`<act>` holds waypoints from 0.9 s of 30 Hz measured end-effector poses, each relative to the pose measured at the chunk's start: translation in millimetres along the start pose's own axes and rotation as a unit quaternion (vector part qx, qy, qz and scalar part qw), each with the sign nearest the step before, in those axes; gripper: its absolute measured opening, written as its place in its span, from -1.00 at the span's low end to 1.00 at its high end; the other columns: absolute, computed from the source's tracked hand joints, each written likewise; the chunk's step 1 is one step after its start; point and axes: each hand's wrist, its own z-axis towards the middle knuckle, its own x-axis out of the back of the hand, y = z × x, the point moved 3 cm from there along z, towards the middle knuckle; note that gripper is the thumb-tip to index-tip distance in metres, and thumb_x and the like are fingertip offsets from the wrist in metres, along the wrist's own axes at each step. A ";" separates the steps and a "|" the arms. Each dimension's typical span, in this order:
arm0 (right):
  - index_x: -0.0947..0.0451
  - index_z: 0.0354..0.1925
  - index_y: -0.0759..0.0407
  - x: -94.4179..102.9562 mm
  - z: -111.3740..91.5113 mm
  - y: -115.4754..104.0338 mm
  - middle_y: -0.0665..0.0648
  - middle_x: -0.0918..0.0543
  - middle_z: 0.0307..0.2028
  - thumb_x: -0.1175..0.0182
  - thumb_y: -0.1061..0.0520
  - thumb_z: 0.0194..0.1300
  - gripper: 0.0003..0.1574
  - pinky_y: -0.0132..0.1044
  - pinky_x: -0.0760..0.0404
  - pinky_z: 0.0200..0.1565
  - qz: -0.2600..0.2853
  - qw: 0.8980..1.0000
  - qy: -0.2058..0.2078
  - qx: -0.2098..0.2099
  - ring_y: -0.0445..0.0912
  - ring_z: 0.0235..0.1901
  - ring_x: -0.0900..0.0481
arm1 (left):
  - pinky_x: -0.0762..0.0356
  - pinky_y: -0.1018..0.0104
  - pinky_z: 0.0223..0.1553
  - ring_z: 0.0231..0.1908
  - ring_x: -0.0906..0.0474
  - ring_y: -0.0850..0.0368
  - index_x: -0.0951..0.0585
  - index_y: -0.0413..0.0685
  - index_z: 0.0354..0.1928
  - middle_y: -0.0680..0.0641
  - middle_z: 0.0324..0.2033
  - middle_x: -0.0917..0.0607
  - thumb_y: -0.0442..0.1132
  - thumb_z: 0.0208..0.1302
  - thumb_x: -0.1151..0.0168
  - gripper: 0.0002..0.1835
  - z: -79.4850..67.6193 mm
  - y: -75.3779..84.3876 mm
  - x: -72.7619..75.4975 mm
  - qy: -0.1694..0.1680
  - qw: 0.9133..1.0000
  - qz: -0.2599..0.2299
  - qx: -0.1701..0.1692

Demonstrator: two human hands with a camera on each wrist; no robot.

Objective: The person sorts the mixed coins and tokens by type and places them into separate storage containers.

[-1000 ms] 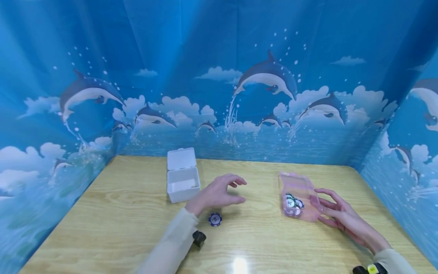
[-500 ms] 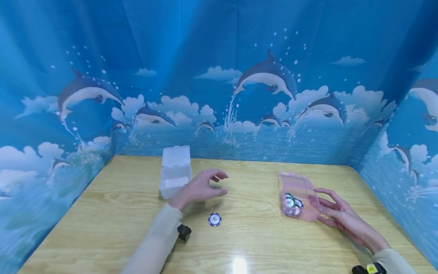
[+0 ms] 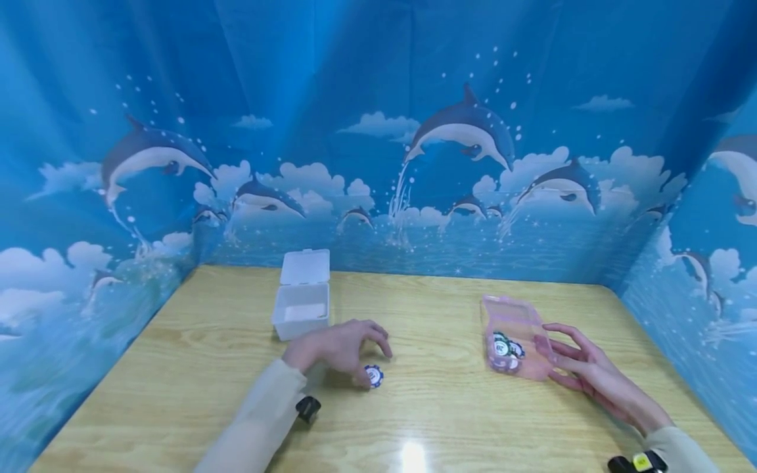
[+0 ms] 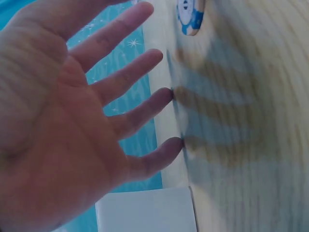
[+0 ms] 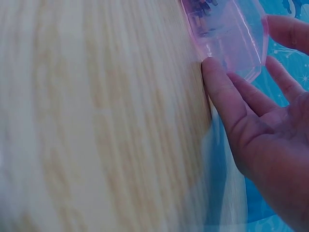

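Note:
My left hand point(image 3: 344, 347) is low over the table beside a blue-and-white poker chip point(image 3: 374, 376), its thumb right at the chip's left edge in the head view. From the left wrist, the fingers of that hand are spread, and the chip point(image 4: 190, 17) lies beyond the fingertips. On the right, my right hand point(image 3: 591, 371) holds the right end of a translucent pink plastic box point(image 3: 535, 364), thumb on the near side and fingers on the far side. Several chips point(image 3: 507, 348), green-edged and blue-edged among them, lie in this box, whose lid stands back.
A white plastic box point(image 3: 301, 328) stands behind the left forearm with its lid raised, and a small bit shows inside. The wooden table point(image 3: 443, 394) ends at a blue dolphin-print curtain point(image 3: 378, 164) at the back and sides.
The left hand first moved left, pushing or drawing the white box slightly left, then came down to the chip. The right hand and pink box stay in place.

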 end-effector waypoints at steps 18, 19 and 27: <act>-0.06 0.51 -0.15 1.3 -0.4 2.8 -0.37 -0.56 0.19 0.07 0.14 0.64 -0.39 -0.38 -0.68 0.11 0.009 1.000 -0.016 0.012 -0.47 0.18 -0.56 | -0.27 -0.25 0.39 0.34 -0.29 -0.02 -0.70 0.46 -0.26 0.06 0.34 -0.43 -0.19 -0.09 -0.63 -0.62 -0.3 -1.1 -6.5 0.021 0.999 0.038 0.011; -0.06 0.51 -0.14 1.4 -0.5 2.8 -0.37 -0.56 0.19 0.07 0.14 0.64 -0.39 -0.38 -0.68 0.11 0.008 1.000 -0.015 0.012 -0.47 0.18 -0.56 | -0.35 -0.17 0.35 0.28 -0.32 0.02 -0.68 0.45 -0.27 0.06 0.27 -0.46 -0.19 -0.09 -0.63 -0.62 0.1 -0.9 -6.8 0.022 0.999 0.037 0.010; -0.06 0.51 -0.14 1.6 0.3 3.5 -0.38 -0.56 0.19 0.06 0.15 0.63 -0.38 -0.38 -0.68 0.11 0.008 1.000 -0.014 0.015 -0.47 0.18 -0.55 | -0.56 0.43 -0.19 -0.23 -0.52 0.22 -0.58 0.11 -0.19 0.07 -0.25 -0.61 -0.36 -0.05 -0.57 -0.59 2.0 1.9 -8.6 0.000 0.999 -0.041 -0.024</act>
